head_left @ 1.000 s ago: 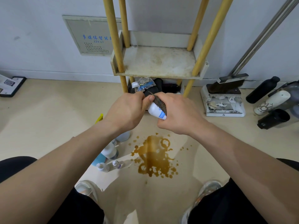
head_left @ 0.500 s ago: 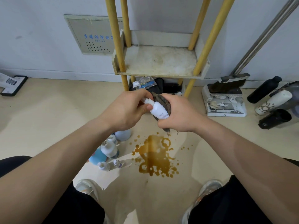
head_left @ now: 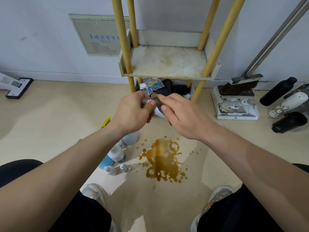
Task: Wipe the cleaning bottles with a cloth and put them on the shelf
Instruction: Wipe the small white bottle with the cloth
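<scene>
My left hand (head_left: 132, 113) grips a small white bottle (head_left: 158, 112) by its neck, in front of the shelf. My right hand (head_left: 181, 115) holds a dark grey cloth (head_left: 158, 104) wrapped over the bottle's body; most of the bottle is hidden by both hands. The stained white shelf board (head_left: 168, 61) on yellow posts stands just behind, bare on top. Several more bottles (head_left: 117, 154) stand on the floor under my left forearm.
A brown spill (head_left: 163, 160) spreads on the floor between my feet. A dustpan with brush (head_left: 236, 102) and dark and white bottles (head_left: 284, 104) lie at the right. A foil pouch (head_left: 151, 86) and dark items sit under the shelf. A scale (head_left: 15, 87) lies far left.
The cloth has slid up over the bottle toward its neck, so less of the white body shows. Both hands have shifted slightly upward and stayed together.
</scene>
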`<state>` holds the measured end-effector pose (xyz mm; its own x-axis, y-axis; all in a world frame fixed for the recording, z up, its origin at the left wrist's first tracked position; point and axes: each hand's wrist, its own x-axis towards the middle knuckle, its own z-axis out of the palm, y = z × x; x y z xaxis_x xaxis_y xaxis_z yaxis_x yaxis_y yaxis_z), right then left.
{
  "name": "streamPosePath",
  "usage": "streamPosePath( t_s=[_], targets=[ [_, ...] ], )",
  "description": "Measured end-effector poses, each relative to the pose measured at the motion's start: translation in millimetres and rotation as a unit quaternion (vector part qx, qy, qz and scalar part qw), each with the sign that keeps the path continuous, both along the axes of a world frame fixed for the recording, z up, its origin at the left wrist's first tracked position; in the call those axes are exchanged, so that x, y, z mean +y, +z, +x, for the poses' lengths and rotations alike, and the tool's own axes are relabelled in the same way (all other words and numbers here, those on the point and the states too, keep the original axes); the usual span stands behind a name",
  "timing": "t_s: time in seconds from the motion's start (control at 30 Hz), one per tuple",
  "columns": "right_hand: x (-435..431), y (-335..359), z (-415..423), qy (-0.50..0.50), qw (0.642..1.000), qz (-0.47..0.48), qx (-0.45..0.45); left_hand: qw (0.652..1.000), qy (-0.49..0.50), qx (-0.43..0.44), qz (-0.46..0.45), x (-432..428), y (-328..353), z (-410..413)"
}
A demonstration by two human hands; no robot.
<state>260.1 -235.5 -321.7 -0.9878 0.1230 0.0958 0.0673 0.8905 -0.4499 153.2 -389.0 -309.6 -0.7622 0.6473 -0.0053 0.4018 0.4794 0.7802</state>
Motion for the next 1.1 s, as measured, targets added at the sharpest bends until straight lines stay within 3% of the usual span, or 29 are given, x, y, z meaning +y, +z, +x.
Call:
streamPosePath(
  t_s=[0.17,0.33,0.43,0.53,0.6,0.7,0.8,1.1],
  targets=[
    [19.7,-1.3,-7.4,-0.067,0.983,-0.172,-0.012,0.994,-0.05,0.1,-0.015,-0.3,2.0,4.0],
    [-6.9,-5.2,2.5,-0.038,0.999,-0.007,0.039,0.997,-0.012,0.072,-0.011,0.6,1.5,-0.5],
    [-2.6,-7.2,-1.0,-0.068,0.994,-0.06,0.063,0.999,-0.003,0.034,0.006,-0.5,5.2,-3.6],
    [14.9,-10.7,-2.5,-0.118,0.981,-0.152,0.029,1.0,0.013,0.015,0.017,-0.7,5.1,-4.4],
    [14.0,-13.8,0.1,-0.11,0.985,-0.132,0.03,0.999,0.036,-0.004,0.026,-1.9,4.2,-8.7],
    [0.3,-17.3,3.5,-0.081,0.995,-0.031,0.044,0.996,0.066,-0.041,0.049,-4.1,3.7,-13.1],
    [-12.3,-13.7,2.5,-0.07,0.993,0.046,0.078,0.997,0.046,-0.041,0.048,-1.2,0.5,-5.8],
    [12.9,-14.9,-0.8,-0.062,0.998,-0.022,0.015,0.985,0.105,-0.112,0.075,-2.6,7.3,-12.1]
  ],
)
